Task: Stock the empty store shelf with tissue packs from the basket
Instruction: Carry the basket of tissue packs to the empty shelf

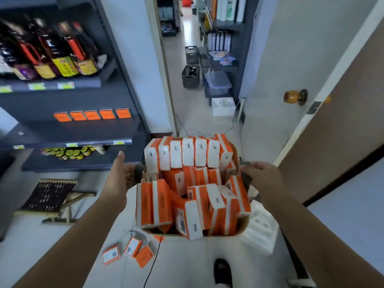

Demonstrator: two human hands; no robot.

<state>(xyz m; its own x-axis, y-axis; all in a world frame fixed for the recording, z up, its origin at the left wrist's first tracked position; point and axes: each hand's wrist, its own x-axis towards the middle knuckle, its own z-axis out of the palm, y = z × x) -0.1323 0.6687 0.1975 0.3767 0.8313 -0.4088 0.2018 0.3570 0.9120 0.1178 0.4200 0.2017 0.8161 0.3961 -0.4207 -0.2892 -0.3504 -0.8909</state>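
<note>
Head view: left hand [122, 177], right hand [262, 176] gripping basket [239, 230]

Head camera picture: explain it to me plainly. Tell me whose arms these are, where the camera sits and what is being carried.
The camera sits on a person's head, looking forward and down, so both arms are the wearer's own. The left hand and right hand each grip a side handle of a basket heaped with orange and white tissue packs. To the left stands a dark shelf with a row of orange packs at its back. Three more packs lie on the floor below the basket.
</note>
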